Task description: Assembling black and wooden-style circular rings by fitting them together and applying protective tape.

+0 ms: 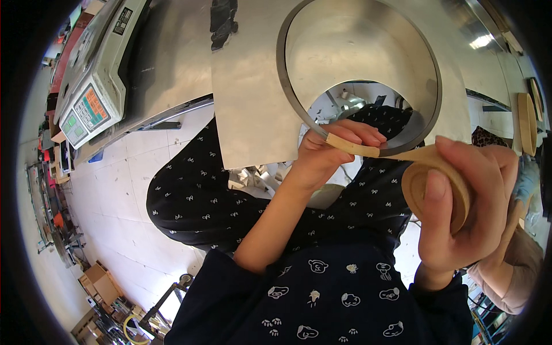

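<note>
The metal surface (172, 46) comes first, then the metal ring (437, 86) at its near edge, its lower rim toward the person, seemingly so both hands can reach it; how it is supported I cannot tell. The right hand (480, 201) is closed around a tan tape roll (414, 192) beyond the near edge, thumb on its flat face, apparently keeping the unwound length taut. The left hand (319, 152) pinches the ring's near rim, probably to steady it and press down the tape strip (352, 146) there.
</note>
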{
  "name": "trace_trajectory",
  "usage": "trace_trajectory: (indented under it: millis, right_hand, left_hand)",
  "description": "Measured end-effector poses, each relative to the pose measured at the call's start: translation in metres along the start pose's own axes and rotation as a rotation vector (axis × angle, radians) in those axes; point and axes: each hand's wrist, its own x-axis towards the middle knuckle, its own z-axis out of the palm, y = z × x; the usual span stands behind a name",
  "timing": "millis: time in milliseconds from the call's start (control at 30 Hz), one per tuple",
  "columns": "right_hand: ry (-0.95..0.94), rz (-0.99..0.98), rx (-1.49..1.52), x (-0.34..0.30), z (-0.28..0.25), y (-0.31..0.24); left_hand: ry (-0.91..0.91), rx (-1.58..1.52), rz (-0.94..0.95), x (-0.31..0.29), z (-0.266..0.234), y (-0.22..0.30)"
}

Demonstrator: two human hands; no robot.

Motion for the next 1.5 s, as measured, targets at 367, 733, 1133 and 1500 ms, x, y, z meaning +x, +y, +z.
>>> trace_trajectory:
  millis: [367,733,1133,1500]
  right_hand:
    - [-0.135,0.564,0.198,0.044,0.043,0.008]
    - [-0.148,-0.125,-0.250,0.047,0.073,0.035]
    - [0.012,-0.013,-0.193,0.041,0.089,0.034]
    - [0.241,0.471,0.264,-0.023,0.020,0.020]
  left_hand:
    - [0.009,-0.078,-0.271,-0.016,-0.026,0.003]
    - [0.188,-0.413,-0.425,0.025,-0.009,0.003]
    - [-0.001,-0.490,-0.388,0.025,-0.016,0.001]
    - [0.088,-0.470,-0.282,0.004,-0.040,-0.057]
